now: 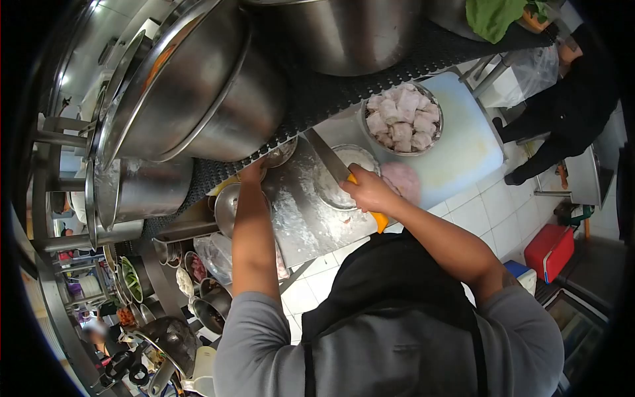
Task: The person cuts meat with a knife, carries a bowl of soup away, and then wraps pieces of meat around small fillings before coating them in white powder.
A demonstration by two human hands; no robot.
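Note:
My right hand (370, 190) is closed around the orange handle of a large knife (327, 155), whose wide blade points away from me and to the left. Beneath the blade is a round container of white powder (357, 157). My left hand (251, 172) reaches under the shelf edge among metal bowls; its fingers are hidden. One metal bowl (228, 210) sits beside my left forearm. A thin pink slab of meat (401, 180) lies by my right hand on a white cutting board (466, 126). Farther up the board, a metal bowl (439, 135) holds several powder-coated pale chunks (403, 112).
Large steel pots (218, 99) stand on a black perforated shelf (317, 96) above the powder-dusted steel table (291, 218). A person in dark clothes (562, 109) is at the right. A red cooler (550, 253) stands on the tiled floor. Food containers line the left side.

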